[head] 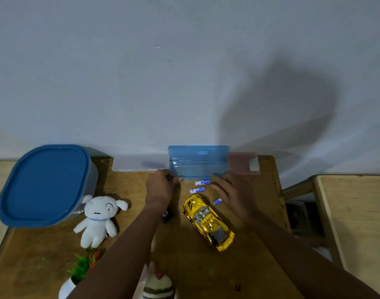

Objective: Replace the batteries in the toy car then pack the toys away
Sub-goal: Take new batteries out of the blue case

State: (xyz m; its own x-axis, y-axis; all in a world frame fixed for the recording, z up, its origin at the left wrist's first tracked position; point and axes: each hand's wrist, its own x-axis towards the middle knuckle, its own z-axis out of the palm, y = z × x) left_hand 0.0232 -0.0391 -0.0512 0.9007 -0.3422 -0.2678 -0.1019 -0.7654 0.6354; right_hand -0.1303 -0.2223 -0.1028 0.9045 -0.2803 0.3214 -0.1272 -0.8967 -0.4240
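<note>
Count, tabletop:
- blue-and-white cylindrical batteries (202,182) (197,189) (217,201): 3
- shiny gold plastic toy car (208,222): 1
- white plush dog (97,219): 1
- open translucent blue plastic case (198,153): 1
- large tub with blue lid (44,184): 1
- translucent pink box (240,162): 1
- small green artificial plant (82,266): 1
- hands: 2, left hand (161,187) and right hand (230,190)

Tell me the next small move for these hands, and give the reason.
Probably the right hand should drop to the nearest blue-and-white battery and pinch it. The small translucent blue plastic case stands open. That battery and two others lie loose on the wooden table in front of it. The shiny gold toy car sits untouched on its wheels.
</note>
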